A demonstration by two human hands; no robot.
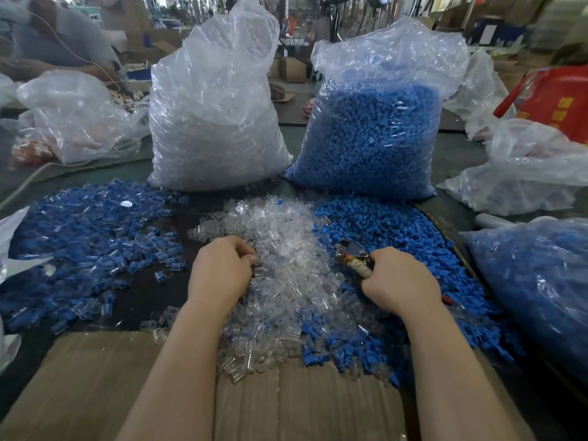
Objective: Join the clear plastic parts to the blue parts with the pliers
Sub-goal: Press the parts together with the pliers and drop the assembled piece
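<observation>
A heap of clear plastic parts (286,249) lies in the middle of the table, with a heap of loose blue parts (397,230) to its right. My left hand (219,268) sits at the left edge of the clear heap, fingers curled into the clear parts; what it holds is hidden. My right hand (401,281) grips the taped handles of the pliers (351,254), whose metal jaws point left over the border between the two heaps. A wide pile of joined blue-and-clear pieces (89,243) spreads on the left.
A tall bag of clear parts (213,116) and a tall bag of blue parts (375,132) stand behind the heaps. Another bag of blue pieces (534,281) lies at the right. Flat cardboard (95,383) covers the near table. A person sits at the far left.
</observation>
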